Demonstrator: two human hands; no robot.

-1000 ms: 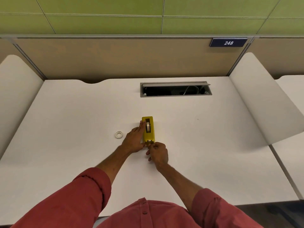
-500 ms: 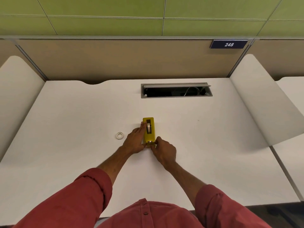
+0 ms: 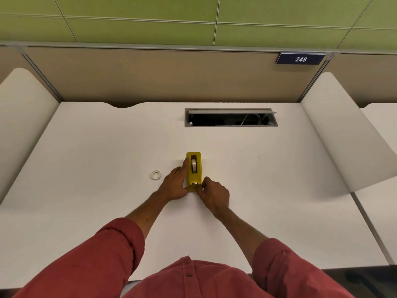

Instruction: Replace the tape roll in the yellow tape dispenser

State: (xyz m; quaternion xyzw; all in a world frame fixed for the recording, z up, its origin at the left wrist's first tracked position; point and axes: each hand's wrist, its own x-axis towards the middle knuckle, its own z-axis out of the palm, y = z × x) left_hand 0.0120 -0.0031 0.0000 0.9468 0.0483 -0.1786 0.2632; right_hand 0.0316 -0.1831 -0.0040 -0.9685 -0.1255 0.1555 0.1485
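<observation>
A yellow tape dispenser (image 3: pixel 194 175) stands on the white desk (image 3: pixel 268 190), its cutter end toward me. A tape roll (image 3: pixel 194 165) sits upright in its slot. My left hand (image 3: pixel 175 186) lies flat against the dispenser's left side, fingers extended along it. My right hand (image 3: pixel 214 195) is at the cutter end, thumb and fingertips pinched at the front edge; whether tape is between them is too small to tell. A small white empty tape core (image 3: pixel 156 175) lies flat on the desk to the left of my left hand.
An open cable hatch (image 3: pixel 231 117) with wires inside is set into the desk behind the dispenser. White curved dividers stand at the left (image 3: pixel 23 117) and right (image 3: pixel 343 136). A brown partition with a "248" sign (image 3: pixel 300 59) backs the desk.
My right hand has moved forward from just below the dispenser up to its cutter end, and its fingers now pinch there. The left hand and dispenser have stayed in place.
</observation>
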